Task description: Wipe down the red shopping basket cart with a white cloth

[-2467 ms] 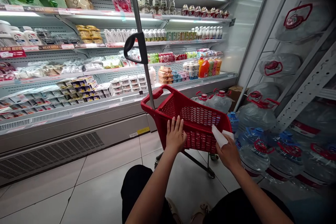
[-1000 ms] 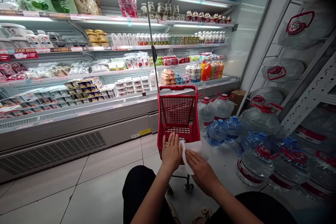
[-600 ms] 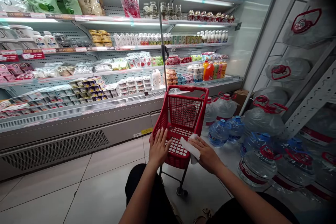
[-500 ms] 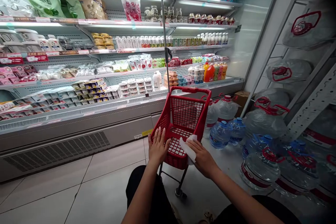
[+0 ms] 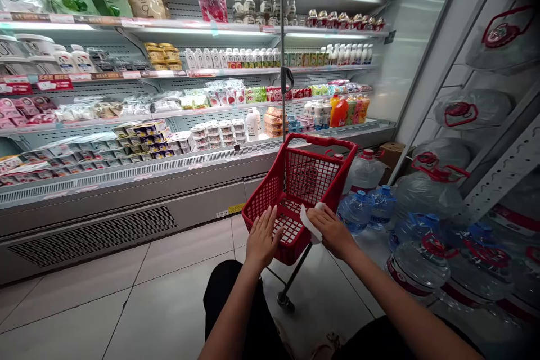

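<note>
In front of my knees stands a small red shopping cart (image 5: 270, 191) with a mesh plastic basket and a thin metal pole rising behind it. My left hand (image 5: 262, 238) lies with fingers stretched out against the basket's near rim. A white wipe (image 5: 311, 226) is gripped in my right hand (image 5: 331, 230), whose fingers press it over the basket's right rim. Part of the wipe hangs down outside the rim. The palm side of each hand is hidden.
A long refrigerated display case (image 5: 202, 171) with dairy packs and bottles runs behind the cart. To the right, large water bottles (image 5: 415, 267) with red handles and blue-capped bottles (image 5: 358, 211) crowd the floor beside a metal rack (image 5: 502, 166). Pale tiles (image 5: 177, 315) cover the floor.
The cart has turned and shifted to the right in view, its basket now angled. Both hands have moved slightly right and up with it, the wipe still in my right hand.
</note>
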Tool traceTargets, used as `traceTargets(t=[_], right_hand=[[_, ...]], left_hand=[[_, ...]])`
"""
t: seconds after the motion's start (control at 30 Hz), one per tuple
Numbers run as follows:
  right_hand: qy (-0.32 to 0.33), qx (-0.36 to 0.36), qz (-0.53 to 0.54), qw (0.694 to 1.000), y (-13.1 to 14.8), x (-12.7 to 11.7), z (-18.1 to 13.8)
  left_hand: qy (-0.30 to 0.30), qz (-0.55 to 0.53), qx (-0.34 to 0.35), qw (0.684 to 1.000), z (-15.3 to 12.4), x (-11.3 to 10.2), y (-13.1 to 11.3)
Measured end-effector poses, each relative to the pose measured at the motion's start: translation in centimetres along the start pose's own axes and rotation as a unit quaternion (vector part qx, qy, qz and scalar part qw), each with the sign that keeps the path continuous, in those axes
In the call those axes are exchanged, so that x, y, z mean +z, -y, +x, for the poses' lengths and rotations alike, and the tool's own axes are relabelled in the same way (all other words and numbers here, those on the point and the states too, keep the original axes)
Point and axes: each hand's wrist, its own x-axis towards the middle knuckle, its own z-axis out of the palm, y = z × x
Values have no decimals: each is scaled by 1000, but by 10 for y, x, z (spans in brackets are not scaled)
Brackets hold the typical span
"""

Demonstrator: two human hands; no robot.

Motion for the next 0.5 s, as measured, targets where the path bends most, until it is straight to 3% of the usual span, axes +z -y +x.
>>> traceTargets(t=[0.1,0.23,0.37,0.5], right_hand=[[0,6,-11,1000,8,4,3],[9,3,-11,1000,38,11,4],[12,-32,-21,999,58,12,9],[15,-46,-37,998,47,10,8]], left_hand=[[5,4,-12,1000,5,-3,14],[27,14,-67,997,9,-10,25],[3,23,-64,998,4,-8,6],[-36,25,-25,999,-4,-2,-10]])
